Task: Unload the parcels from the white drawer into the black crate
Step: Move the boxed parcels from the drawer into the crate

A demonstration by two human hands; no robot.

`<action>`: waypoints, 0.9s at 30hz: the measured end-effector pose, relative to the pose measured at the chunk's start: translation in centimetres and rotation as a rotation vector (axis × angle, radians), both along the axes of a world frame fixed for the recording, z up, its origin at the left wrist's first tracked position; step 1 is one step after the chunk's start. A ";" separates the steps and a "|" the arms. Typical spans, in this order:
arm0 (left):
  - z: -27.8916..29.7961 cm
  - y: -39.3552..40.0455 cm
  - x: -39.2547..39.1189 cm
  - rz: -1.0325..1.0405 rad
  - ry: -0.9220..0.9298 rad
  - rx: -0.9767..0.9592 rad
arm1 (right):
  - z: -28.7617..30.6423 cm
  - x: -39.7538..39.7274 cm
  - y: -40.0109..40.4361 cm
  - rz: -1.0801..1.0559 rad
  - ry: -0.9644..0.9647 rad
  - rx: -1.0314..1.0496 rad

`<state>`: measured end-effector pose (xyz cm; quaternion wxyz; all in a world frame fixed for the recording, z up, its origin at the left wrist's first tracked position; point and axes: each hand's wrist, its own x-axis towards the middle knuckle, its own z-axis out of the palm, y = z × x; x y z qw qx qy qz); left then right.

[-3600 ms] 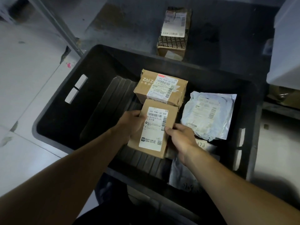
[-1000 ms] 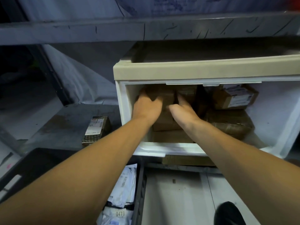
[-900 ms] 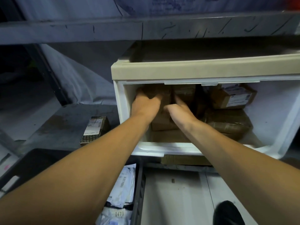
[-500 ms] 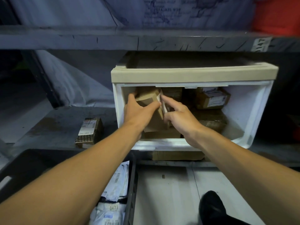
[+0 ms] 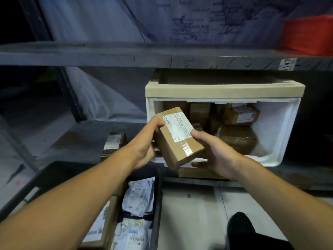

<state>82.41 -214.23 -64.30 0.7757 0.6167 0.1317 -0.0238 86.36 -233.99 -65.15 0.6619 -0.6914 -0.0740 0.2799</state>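
- Head view: both hands hold one brown cardboard parcel [image 5: 177, 137] in the air, just in front of the white drawer [image 5: 223, 90], whose open front sits at about 2 o'clock in the frame.
- The left hand [image 5: 144, 147] curls its fingers round the parcel's left long edge, thumb on the top corner; the right hand [image 5: 216, 152] cups the right side and underside, thumb on the white shipping label [image 5: 177, 126].
- The parcel's long axis runs from 11 o'clock down to 5 o'clock, label face up and tipped toward the camera.
- The black crate [image 5: 158, 199] lies at 7 o'clock from the parcel, below and to the left, so the left hand is the nearer one; grey mailer bags [image 5: 139, 199] and a cardboard box [image 5: 106, 219] already lie in it.
- More brown parcels [image 5: 237, 141] remain inside the drawer, at 3 o'clock from the held one.
- Half a second ago both hands were inside the drawer mouth working this parcel loose; now it is fully out and clear of the drawer's rim, and the view has pulled back.
- A patterned small box [image 5: 112, 145] sits on the shelf at 9 o'clock.
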 end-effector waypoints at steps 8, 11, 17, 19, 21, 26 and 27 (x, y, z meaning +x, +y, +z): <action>-0.7 -0.1 -0.6 0.090 -0.036 -0.139 | 0.1 -0.4 1.2 -0.002 0.087 0.078; -0.9 -0.3 -0.8 0.093 -0.037 -0.159 | 0.1 -0.3 1.2 -0.021 0.079 0.087; -1.0 1.3 -1.3 0.013 0.026 -0.158 | 0.1 0.1 0.0 -0.005 -0.209 -0.015; -1.1 1.9 -1.6 -0.028 0.049 -0.166 | 0.2 0.0 -0.4 0.054 -0.339 -0.096; -1.1 2.0 -1.9 -0.034 0.081 -0.098 | 0.5 -0.2 -0.4 0.095 -0.434 -0.157; -1.4 1.6 -2.0 0.027 0.099 0.042 | 0.5 -0.5 0.3 0.133 -0.548 -0.251; -1.4 1.4 -2.0 0.040 0.082 0.004 | 0.5 -0.6 0.5 0.122 -0.527 -0.214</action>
